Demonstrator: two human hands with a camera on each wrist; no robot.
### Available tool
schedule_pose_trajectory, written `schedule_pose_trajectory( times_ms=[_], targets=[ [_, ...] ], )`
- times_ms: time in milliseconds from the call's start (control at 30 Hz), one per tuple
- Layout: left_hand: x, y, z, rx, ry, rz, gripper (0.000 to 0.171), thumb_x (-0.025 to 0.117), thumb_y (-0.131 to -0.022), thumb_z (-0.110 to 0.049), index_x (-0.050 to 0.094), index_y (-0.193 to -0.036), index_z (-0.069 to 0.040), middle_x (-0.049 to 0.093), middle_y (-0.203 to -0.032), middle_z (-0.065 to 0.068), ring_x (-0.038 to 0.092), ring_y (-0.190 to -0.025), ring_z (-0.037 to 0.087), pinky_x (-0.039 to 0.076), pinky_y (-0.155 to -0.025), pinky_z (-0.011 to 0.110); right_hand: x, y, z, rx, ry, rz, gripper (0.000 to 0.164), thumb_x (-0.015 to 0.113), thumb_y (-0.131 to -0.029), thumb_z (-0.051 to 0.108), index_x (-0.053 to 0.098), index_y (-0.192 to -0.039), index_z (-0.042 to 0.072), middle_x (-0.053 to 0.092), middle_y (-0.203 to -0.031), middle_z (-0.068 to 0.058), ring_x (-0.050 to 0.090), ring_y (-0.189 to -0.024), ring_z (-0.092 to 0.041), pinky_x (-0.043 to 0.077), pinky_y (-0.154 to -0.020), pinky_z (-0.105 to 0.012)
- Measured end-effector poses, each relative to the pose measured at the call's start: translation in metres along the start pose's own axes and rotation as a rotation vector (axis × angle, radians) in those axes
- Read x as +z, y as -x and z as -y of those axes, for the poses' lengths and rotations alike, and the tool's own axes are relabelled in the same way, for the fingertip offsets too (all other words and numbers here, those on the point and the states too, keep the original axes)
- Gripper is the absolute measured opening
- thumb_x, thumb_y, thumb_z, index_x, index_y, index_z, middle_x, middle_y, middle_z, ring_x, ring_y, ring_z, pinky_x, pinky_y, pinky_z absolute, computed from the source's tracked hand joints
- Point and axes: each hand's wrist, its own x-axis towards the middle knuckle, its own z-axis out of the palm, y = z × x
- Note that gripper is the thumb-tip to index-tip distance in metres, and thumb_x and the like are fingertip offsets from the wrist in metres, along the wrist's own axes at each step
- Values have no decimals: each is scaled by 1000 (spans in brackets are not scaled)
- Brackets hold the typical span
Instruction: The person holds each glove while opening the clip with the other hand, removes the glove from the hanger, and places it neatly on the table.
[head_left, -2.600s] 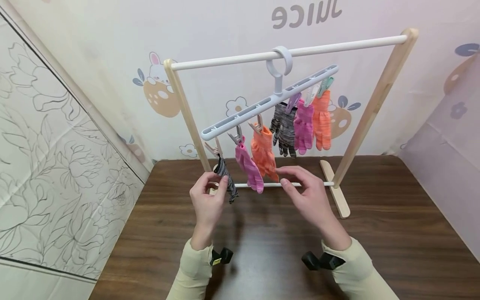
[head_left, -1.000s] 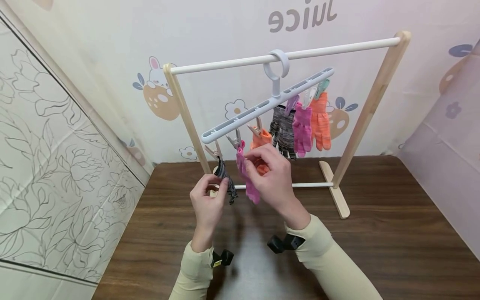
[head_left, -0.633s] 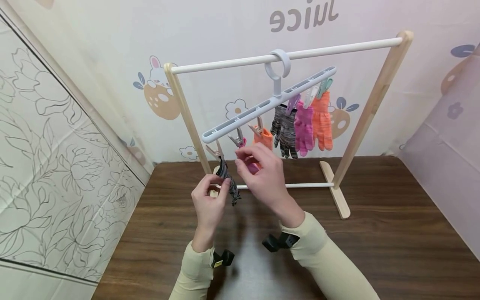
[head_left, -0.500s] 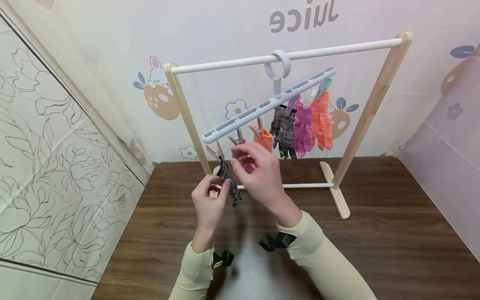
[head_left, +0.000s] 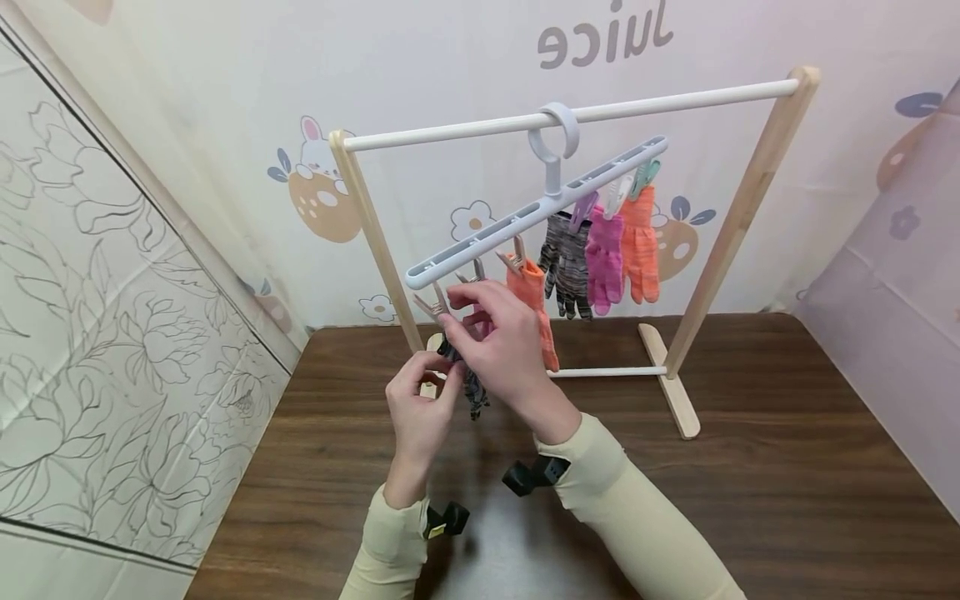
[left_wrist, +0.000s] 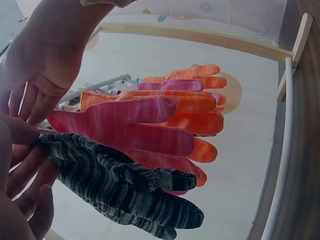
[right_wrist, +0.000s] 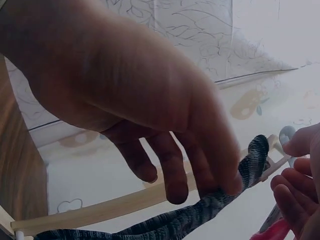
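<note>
My left hand pinches the cuff of a small black-and-grey striped knit glove, which hangs at the near end of the pale grey hanger. A pinkish clothespin above the glove has its handles spread. My right hand is beside this clothespin, thumb and index finger apart at its right side; contact is unclear. Behind the right hand a pink glove is mostly hidden in the head view. An orange glove hangs behind that from another clothespin.
The hanger hooks over the white bar of a wooden rack. Toward its far end hang another striped glove, a pink one and an orange one. The rack stands on a brown wooden table.
The right hand has moved left from the orange glove, past the pink glove, to the near clothespin. My left hand keeps its pinch on the striped glove and has barely moved.
</note>
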Motion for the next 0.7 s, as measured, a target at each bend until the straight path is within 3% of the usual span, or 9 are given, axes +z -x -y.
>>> schedule_pose_trajectory(
  times_ms=[100, 200, 367, 700],
  targets=[
    [0, 1, 3, 5, -2, 11, 10, 75, -83, 5, 68, -81, -1, 66, -75, 7, 59, -67, 15, 50, -58, 37, 3, -1, 0, 1, -1, -11, 27, 79, -85, 14, 71, -108, 2, 69, -99, -7, 66, -81, -12, 55, -68, -25],
    [1, 5, 19, 13, -3, 19, 9, 76, -84, 0, 70, -82, -5, 67, -76, 5, 60, -69, 17, 50, -58, 38, 7, -3, -1, -9, 9, -27, 28, 80, -84, 15, 71, -107, 3, 69, -98, -6, 65, -86, -13, 55, -69, -25],
    [1, 4, 17, 33, 0, 32, 8, 75, -84, -1, 70, -82, -7, 67, -76, 2, 61, -69, 16, 50, -58, 43, 12, -5, -2, -21, 40, -56, 30, 83, -81, 17, 71, -105, 4, 69, -97, -4, 65, -88, -14, 55, -71, -25],
    [0, 4, 19, 59, -10, 60, 8, 73, -84, -4, 68, -81, -9, 65, -75, -1, 60, -67, 14, 51, -58, 36, 18, -4, -1, -27, 92, -88, 36, 88, -77, 21, 69, -103, 3, 66, -94, -6, 66, -84, -17, 55, -69, -24]
  ],
)
